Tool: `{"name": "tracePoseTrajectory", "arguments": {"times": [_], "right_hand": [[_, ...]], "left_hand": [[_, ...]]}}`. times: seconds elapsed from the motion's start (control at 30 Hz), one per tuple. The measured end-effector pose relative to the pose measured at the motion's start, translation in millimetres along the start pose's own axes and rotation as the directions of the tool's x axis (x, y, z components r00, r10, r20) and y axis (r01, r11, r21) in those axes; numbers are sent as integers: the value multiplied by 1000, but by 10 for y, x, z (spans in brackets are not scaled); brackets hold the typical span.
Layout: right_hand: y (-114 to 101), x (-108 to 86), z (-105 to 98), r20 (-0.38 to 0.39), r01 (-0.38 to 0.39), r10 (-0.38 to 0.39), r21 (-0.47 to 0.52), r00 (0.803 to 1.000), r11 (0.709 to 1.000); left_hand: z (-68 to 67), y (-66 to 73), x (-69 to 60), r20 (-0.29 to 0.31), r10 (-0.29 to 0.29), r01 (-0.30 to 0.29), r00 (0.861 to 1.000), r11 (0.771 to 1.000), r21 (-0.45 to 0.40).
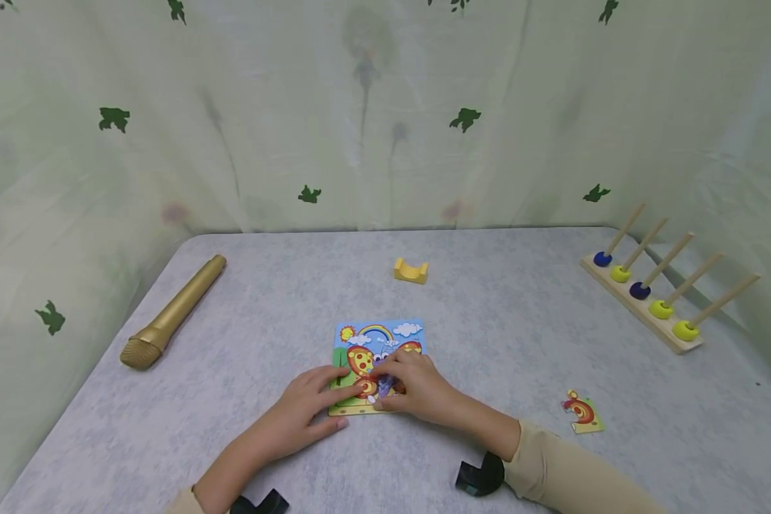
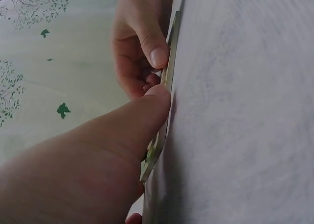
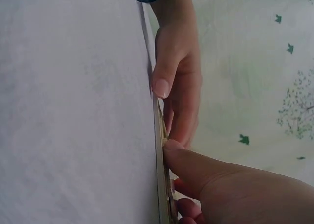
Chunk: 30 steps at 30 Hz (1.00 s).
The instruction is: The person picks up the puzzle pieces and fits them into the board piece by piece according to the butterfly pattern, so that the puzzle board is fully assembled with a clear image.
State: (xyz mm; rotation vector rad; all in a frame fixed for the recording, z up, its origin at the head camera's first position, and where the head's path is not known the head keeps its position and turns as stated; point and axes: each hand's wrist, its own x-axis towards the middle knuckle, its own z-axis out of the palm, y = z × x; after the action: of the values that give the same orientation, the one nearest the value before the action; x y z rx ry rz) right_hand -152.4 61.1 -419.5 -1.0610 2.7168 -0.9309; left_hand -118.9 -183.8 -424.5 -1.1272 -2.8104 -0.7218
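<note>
In the head view a butterfly picture puzzle [image 1: 375, 333] lies flat on the table, showing a rainbow, a sun and clouds. My left hand [image 1: 302, 407] rests on its left side with fairly straight fingers, the thumb near the front edge. From the right, my right hand [image 1: 424, 387] pinches a puzzle piece [image 1: 385, 386] with purple on it, at the middle of the butterfly; the fingers hide most of that piece. Both wrist views look edge-on along the thin board [image 2: 169, 72], with the two thumbs close together at its edge.
A loose puzzle piece [image 1: 583, 412] lies to the right of my right forearm. Behind the puzzle is a yellow curved block [image 1: 411, 271]. A gold microphone [image 1: 173, 314] lies at left. A wooden peg stand [image 1: 642, 303] with blue and yellow beads stands at right.
</note>
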Motion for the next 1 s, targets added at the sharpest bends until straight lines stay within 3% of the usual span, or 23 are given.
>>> {"name": "tracePoseTrajectory", "arguments": {"times": [0.27,0.6,0.8,1.0], "right_hand": [[94,14,-64,83,28,-36,84,996,996],[81,13,-113,135,5,-22,127,991,992],[37,-71,-318,210,-10,-51,281,976,960],[36,-340,-617,144,-9,-29,255,989,967]], "left_hand": [[-1,0,1,42,-45,45,998,999,-10],[8,-12,-10,9,-32,32,999,999,-14],[21,-37,-9,0,-31,31,1000,999,-25],[18,-39,-4,-8,-26,26,1000,999,-34]]}}
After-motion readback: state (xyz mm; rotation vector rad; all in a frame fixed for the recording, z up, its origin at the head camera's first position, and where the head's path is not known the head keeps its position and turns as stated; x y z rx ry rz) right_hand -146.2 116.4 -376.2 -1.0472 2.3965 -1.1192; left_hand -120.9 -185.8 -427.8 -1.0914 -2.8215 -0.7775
